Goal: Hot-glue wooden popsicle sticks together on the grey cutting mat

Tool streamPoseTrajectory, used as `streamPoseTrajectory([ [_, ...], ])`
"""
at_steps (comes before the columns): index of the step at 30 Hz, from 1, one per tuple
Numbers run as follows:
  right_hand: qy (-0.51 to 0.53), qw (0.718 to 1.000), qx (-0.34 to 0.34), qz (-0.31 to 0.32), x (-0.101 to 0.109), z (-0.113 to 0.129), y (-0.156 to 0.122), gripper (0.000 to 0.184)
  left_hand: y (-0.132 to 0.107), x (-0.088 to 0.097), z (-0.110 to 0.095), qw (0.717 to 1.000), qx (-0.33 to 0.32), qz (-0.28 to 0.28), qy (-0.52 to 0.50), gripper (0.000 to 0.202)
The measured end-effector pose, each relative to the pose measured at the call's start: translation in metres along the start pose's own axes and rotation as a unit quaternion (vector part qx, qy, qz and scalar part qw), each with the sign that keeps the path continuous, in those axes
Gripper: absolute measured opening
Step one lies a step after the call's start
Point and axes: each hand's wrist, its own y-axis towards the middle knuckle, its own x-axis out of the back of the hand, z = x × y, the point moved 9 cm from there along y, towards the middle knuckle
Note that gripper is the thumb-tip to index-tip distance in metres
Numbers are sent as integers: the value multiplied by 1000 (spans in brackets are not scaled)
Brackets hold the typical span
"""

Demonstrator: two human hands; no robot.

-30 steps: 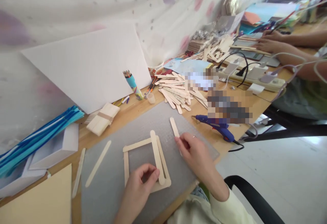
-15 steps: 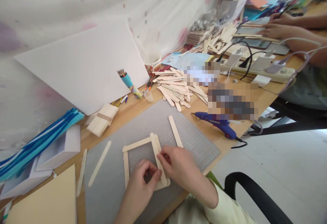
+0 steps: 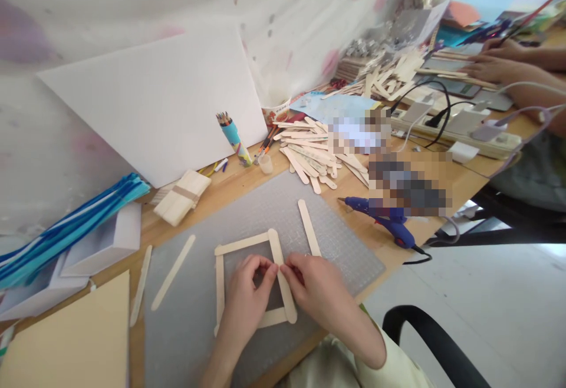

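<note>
A square frame of wooden craft sticks (image 3: 220, 288) lies flat on the grey cutting mat (image 3: 190, 347). Its right side is a craft stick (image 3: 287, 299), with rounded ends at the frame's two right corners. My left hand (image 3: 245, 293) reaches over the inside of the frame, thumb and forefinger closed against that stick's left edge. From the other side my right hand (image 3: 316, 282) pinches the same stick's right edge, so the fingertips of both hands almost meet. Beyond my right hand lies one loose stick (image 3: 308, 226), and another loose stick (image 3: 173, 273) rests on the mat's left part.
A blue glue gun (image 3: 380, 214) lies right of the mat. Behind it are a heap of craft sticks (image 3: 309, 149), a pencil tube (image 3: 234, 140) and a small cup (image 3: 265, 164). A banded stick bundle (image 3: 183, 196) sits at left. Another person's hands (image 3: 499, 63) work at far right.
The frame's right stick has shifted right over the stick beneath it, which no longer shows beside it. Both hands have moved slightly up along it. The camera view has shifted a little.
</note>
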Motion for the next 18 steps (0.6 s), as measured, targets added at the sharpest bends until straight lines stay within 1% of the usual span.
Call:
streamPoseTrajectory([
  [5,13,1000,1,-2,0,3,-2,29,2,2,-4,1000,-12,-10,-18,25],
  [10,28,999,-16,-1,-4,4,-2,29,1,5,-3,1000,-12,-19,-16,24],
  [13,36,999,-15,-3,-6,4,-2,29,2,5,-4,1000,-15,-17,-13,24],
  [15,43,999,-12,-6,-5,3,-3,29,2,5,-4,1000,-16,-16,-14,24],
  [18,60,998,0,-15,4,6,-6,28,0,6,-4,999,-21,-12,-24,25],
])
